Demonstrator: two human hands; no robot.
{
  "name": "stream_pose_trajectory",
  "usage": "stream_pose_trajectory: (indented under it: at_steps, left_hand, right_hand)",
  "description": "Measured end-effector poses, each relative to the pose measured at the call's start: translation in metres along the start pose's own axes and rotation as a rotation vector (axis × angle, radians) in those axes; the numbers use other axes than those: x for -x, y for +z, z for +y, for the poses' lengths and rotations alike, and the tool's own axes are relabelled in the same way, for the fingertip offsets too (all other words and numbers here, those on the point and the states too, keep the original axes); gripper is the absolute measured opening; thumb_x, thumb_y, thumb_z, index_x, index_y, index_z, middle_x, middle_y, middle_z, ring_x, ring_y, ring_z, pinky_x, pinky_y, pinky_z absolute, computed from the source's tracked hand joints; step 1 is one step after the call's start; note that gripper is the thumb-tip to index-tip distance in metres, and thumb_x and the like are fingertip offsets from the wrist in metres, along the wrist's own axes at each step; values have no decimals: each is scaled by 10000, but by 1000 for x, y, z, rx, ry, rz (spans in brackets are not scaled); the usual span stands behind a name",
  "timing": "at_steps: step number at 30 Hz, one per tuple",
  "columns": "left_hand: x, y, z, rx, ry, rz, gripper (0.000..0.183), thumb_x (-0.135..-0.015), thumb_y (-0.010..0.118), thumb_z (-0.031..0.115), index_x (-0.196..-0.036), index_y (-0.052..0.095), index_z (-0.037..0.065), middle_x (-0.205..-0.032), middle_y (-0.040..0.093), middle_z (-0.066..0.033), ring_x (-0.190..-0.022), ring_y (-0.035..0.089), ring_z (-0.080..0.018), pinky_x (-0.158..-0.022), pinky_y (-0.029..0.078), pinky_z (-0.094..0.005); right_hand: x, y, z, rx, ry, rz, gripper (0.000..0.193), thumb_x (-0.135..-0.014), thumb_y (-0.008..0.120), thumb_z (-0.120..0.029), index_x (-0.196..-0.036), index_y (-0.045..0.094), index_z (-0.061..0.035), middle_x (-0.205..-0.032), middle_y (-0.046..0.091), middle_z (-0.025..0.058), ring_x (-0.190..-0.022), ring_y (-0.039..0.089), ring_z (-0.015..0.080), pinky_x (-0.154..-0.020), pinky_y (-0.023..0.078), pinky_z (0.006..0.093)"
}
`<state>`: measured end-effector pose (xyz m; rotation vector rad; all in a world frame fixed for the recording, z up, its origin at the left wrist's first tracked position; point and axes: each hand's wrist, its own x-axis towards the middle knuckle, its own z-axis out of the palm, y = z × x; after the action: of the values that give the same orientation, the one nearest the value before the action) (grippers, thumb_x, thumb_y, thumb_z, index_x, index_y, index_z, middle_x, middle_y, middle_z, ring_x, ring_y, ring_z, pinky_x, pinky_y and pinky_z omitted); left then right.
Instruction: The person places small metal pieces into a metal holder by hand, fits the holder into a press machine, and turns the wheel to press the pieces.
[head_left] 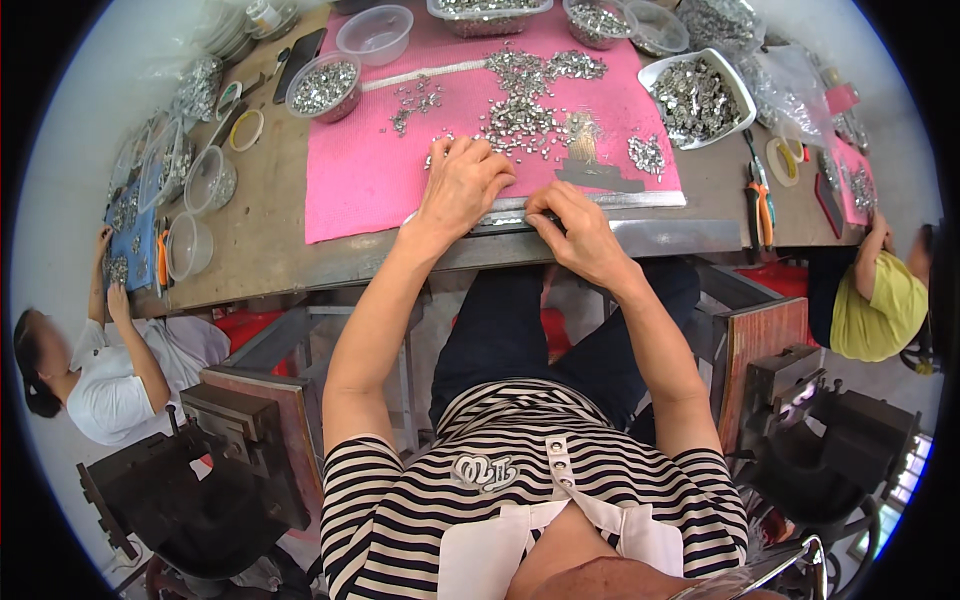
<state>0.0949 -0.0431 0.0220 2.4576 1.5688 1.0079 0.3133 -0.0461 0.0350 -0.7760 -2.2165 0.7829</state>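
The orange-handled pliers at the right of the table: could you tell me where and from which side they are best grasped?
Grip the orange-handled pliers around both handles, coming from above at the table's near edge. They lie flat, handles toward the person and jaws pointing away, with bare tabletop around the handles.

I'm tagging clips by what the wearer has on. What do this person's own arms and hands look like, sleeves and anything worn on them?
Both forearms are bare. Short sleeves with black and white stripes end above the elbows. The left hand and the right hand have no gloves on; no watch or bracelet shows at the wrists. Rings are too small to tell.
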Motion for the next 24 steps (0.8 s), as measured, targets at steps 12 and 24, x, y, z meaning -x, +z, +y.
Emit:
stream_pose_trajectory:
  at_steps: [12, 24]
  left_hand:
    - [14, -16, 3, -24, -36, -56, 84, -866, 732, 204, -882, 739, 121, -891, 623, -17, -956, 569, -224, -964, 351, -438]
    - [16, -17, 0, 5, -30, -79, 60, -858, 726, 160, -893, 722, 112, -902, 634, -27, -955, 583, -239, -961, 363, -440]
  right_hand:
    - [0, 8, -6, 174, -103, 91, 149, -822, 714, 3, -904, 590, -7, -868, 597, 117, -838, 601, 309, -787, 471, 416]
    - [-8, -5, 3, 201, -162, -18, 93, -852, 713, -74, -928, 667, -46, -872, 614, 98, -848, 604, 288, -794, 457, 417]
